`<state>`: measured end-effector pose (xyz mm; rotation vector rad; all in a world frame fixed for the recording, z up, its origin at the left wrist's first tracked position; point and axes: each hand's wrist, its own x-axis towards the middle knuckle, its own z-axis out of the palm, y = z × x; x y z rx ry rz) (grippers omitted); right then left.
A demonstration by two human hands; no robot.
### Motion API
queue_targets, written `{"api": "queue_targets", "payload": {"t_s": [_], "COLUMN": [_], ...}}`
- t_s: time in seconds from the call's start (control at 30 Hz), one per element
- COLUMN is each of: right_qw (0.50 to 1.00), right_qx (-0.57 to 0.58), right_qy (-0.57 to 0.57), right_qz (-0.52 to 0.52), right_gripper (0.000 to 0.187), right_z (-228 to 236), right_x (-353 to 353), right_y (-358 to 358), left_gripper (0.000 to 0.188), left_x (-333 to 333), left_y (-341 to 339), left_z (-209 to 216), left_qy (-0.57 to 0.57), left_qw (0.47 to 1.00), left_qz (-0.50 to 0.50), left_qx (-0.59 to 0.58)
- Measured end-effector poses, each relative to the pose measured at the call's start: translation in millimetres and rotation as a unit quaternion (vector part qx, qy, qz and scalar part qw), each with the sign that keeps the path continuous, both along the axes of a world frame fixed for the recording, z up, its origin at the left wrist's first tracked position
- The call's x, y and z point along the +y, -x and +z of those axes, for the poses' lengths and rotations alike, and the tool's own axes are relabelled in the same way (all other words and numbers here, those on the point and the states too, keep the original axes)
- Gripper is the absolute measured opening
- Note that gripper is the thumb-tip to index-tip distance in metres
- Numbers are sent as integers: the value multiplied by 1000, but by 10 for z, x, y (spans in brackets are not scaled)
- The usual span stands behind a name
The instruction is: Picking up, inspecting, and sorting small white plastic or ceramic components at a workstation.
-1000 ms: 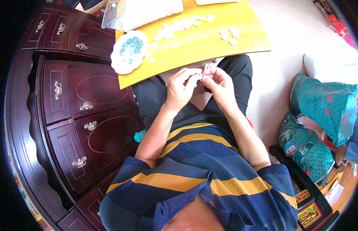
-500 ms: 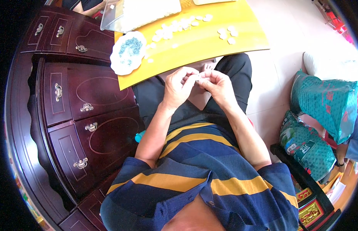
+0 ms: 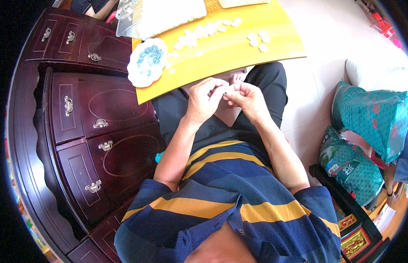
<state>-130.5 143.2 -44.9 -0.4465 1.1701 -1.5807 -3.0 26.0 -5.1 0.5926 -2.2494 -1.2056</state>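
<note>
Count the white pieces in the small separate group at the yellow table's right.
5: upper-left piece, upper-right piece, middle-left piece, middle-right piece, lowest piece. Any lying underneath would be hidden.

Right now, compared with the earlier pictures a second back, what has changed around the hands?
The left hand and right hand have dipped their fingertips slightly toward the body and leftward, with the small piece between them. Nothing was visibly picked up or let go. The scalloped dish and white discs stay on the yellow table.
</note>
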Motion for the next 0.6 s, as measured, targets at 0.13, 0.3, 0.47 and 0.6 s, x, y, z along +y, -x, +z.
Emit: {"api": "queue_targets", "payload": {"t_s": [0.13, 0.3, 0.47, 0.6], "right_qw": [999, 998, 997, 997], "right_qx": [-34, -47, -62, -71], "right_qy": [2, 40, 42, 29], "right_qz": [-8, 1, -21, -22], "right_gripper": [7, 13, 14, 13], "right_z": [52, -88, -77, -120], "right_x": [3, 49, 36, 33], "right_y": [-1, 44, 44, 53], "left_gripper": [10, 17, 32, 32], "left_x": [-6, 32, 43, -1], "left_y": [5, -16, 12, 23], "left_z": [29, 94, 159, 34], "left_qy": [16, -11, 132, 194], "left_qw": [1000, 1000, 988, 979], "left_qz": [-13, -15, -43, -40], "left_qx": [5, 3, -62, -45]}}
